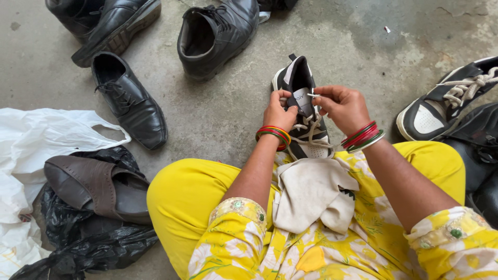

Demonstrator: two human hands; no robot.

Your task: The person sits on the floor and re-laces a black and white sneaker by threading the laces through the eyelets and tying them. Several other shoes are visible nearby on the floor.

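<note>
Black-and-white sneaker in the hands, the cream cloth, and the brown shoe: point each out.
Black-and-white sneaker [314, 148]: head view, white toe.
Cream cloth [311, 194]: head view, middle, on lap.
Brown shoe [88, 181]: head view, perforated upper.

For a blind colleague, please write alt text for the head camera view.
Left hand and right hand pinch the white lace of a black-and-white sneaker on a concrete floor. Black leather shoes lie around.
</note>
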